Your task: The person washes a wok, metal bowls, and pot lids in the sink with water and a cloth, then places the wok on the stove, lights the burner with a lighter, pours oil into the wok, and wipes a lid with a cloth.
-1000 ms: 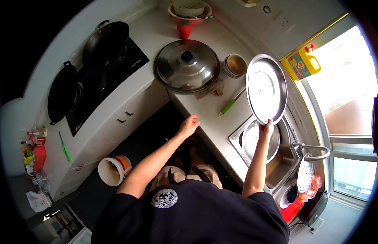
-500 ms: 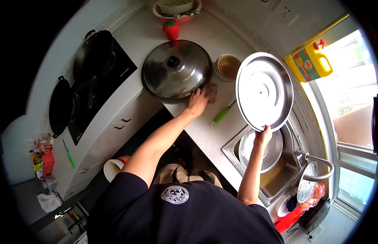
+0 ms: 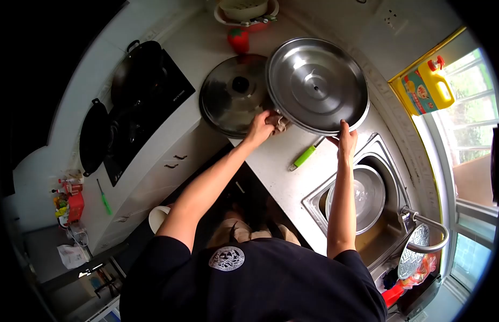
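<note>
A round metal lid or shallow pan [image 3: 316,86] is held up over the counter, its face toward the camera. My right hand [image 3: 345,140] grips its lower right rim. A crumpled brown cloth [image 3: 278,123] is in my left hand [image 3: 262,127], close to the lid's lower left edge; whether the cloth touches the rim is unclear. Behind them lies a big lid with a black knob [image 3: 233,96], partly covered by the held one. The green-handled tool [image 3: 304,157] rests on the counter below. The bowls seen earlier are hidden.
At the right, the sink [image 3: 392,225] holds a metal basin [image 3: 367,199] beneath a faucet [image 3: 433,248]. Two black pans [image 3: 135,75] sit at the stove, left. A red strawberry-shaped object [image 3: 238,41] stands at the back, and a yellow jug [image 3: 433,88] by the window.
My right hand has swung the held metal piece up and left, over the bowls. My left hand reached to the counter, took the brown cloth and lifted it toward the rim.
</note>
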`<action>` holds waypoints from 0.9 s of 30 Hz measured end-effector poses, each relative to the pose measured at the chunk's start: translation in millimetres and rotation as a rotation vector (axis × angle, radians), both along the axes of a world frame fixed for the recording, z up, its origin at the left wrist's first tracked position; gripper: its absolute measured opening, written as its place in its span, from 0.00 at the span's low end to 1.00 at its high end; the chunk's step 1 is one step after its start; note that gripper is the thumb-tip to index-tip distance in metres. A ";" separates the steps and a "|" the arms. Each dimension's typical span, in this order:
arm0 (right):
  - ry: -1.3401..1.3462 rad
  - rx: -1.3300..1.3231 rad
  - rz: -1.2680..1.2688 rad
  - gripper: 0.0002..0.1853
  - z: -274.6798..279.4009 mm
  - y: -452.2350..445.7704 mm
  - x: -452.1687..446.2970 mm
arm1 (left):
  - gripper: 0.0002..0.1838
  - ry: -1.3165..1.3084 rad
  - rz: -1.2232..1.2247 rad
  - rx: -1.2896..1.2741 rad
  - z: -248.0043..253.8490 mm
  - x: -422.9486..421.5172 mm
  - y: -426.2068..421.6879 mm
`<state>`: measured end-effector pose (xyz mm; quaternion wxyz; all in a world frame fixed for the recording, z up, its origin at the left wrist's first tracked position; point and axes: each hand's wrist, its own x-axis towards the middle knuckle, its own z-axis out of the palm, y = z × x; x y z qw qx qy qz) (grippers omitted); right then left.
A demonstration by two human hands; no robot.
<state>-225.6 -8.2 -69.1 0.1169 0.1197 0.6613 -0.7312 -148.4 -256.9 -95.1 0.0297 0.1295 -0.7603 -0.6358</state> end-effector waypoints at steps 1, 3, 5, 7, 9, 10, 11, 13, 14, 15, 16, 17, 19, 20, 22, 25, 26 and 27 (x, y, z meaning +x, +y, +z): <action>0.024 0.034 0.029 0.22 10.7 -2.6 4.6 | 0.17 -0.069 0.012 0.177 6.6 8.7 1.4; -0.009 0.035 0.040 0.24 8.5 -0.6 3.3 | 0.15 -0.150 0.100 0.492 19.8 28.7 7.7; -0.043 0.056 0.052 0.25 5.5 3.4 -5.1 | 0.15 -0.155 0.251 0.763 39.2 43.9 15.6; 0.030 0.031 0.024 0.24 -0.1 5.2 -15.1 | 0.15 -0.114 0.164 0.884 47.9 59.3 16.1; 0.118 0.013 -0.026 0.23 -0.9 4.0 -20.9 | 0.15 -0.105 0.045 0.866 50.9 72.6 19.1; 0.118 -0.013 -0.026 0.21 1.5 4.1 -21.8 | 0.15 -0.124 0.022 0.835 55.9 78.9 22.7; 0.059 -0.029 0.021 0.20 3.9 5.6 -24.1 | 0.15 -0.102 0.016 0.859 61.7 84.5 26.5; -0.014 -0.080 0.099 0.16 1.6 4.1 -22.6 | 0.15 -0.076 -0.034 0.914 73.5 91.6 39.5; 0.013 -0.029 0.089 0.15 4.8 0.7 -14.4 | 0.15 -0.056 -0.060 0.940 78.6 95.6 48.0; 0.030 -0.081 0.080 0.17 -3.4 -2.8 -9.8 | 0.14 -0.041 -0.137 0.915 83.5 99.5 53.7; -0.006 -0.008 0.045 0.19 14.4 -11.1 2.6 | 0.14 -0.064 -0.135 0.934 78.6 105.1 58.6; -0.006 -0.024 0.034 0.20 8.1 -13.7 6.2 | 0.13 -0.079 -0.128 0.947 73.5 109.6 61.6; -0.003 -0.127 -0.060 0.23 -1.9 -22.3 15.4 | 0.12 -0.134 -0.104 0.993 67.7 122.3 65.6; -0.073 -0.209 -0.073 0.26 8.9 -24.2 23.7 | 0.11 -0.197 -0.068 1.031 61.2 129.5 65.4; -0.103 -0.265 -0.032 0.30 3.8 -26.5 33.1 | 0.11 -0.260 -0.066 1.079 56.3 141.1 63.3; -0.062 -0.338 -0.060 0.33 3.1 -33.5 46.5 | 0.11 -0.313 -0.121 1.096 52.2 142.5 64.3; -0.073 -0.297 -0.059 0.36 1.8 -29.8 50.7 | 0.11 -0.337 -0.133 1.096 50.0 146.5 67.1; -0.208 -0.242 -0.117 0.36 13.4 -27.0 57.4 | 0.11 -0.337 -0.154 1.122 50.1 147.9 71.8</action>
